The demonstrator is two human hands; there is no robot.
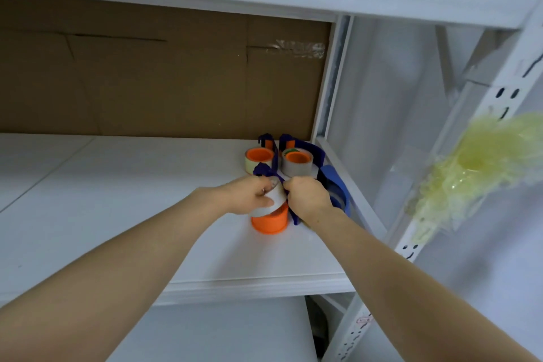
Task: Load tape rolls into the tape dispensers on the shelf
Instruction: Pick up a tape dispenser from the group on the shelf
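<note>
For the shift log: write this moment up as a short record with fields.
setting: white shelf with cardboard at the back
left hand: gripping a tape roll on an orange hub
right hand: closed on the blue dispenser frame beside it
behind: two more rolls on orange hubs in blue dispensers
far right: another blue dispenser
progress: front roll being seated, not released

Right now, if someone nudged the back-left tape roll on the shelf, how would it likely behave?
The back-left tape roll stands flat on its end on the shelf, so it would probably slide rather than roll. It looks squat and wide, so tipping seems unlikely. Its thick winding suggests some weight.
</note>
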